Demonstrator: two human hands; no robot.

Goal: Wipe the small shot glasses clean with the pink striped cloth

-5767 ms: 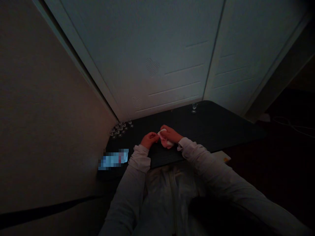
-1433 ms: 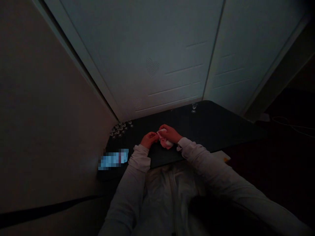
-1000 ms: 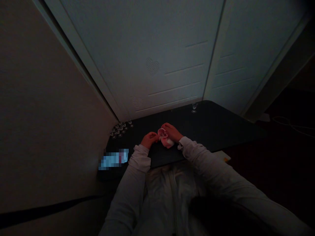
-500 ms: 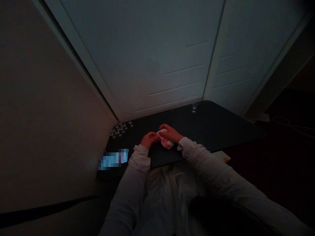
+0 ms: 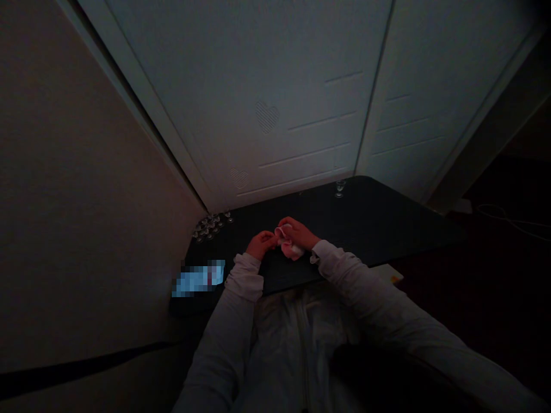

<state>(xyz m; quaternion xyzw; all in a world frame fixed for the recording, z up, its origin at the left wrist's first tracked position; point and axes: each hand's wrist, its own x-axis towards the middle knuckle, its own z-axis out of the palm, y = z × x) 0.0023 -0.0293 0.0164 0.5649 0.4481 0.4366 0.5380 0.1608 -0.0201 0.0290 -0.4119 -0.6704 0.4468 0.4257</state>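
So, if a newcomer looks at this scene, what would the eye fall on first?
Probably the bright blue pixelated patch on the near left of the dark table. Next comes the pink and white cloth in the right hand, with the left hand beside it. Small glasses cluster at the far left, while a lone glass stands near the far edge.

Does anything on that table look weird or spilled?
One small clear stemmed glass stands alone near the far edge of the black table, away from the cluster of clear glasses at the left: that looks odd. The pink-and-white cloth in the right hand looks ordinary. I see no spill; it's too dark to see cracks.
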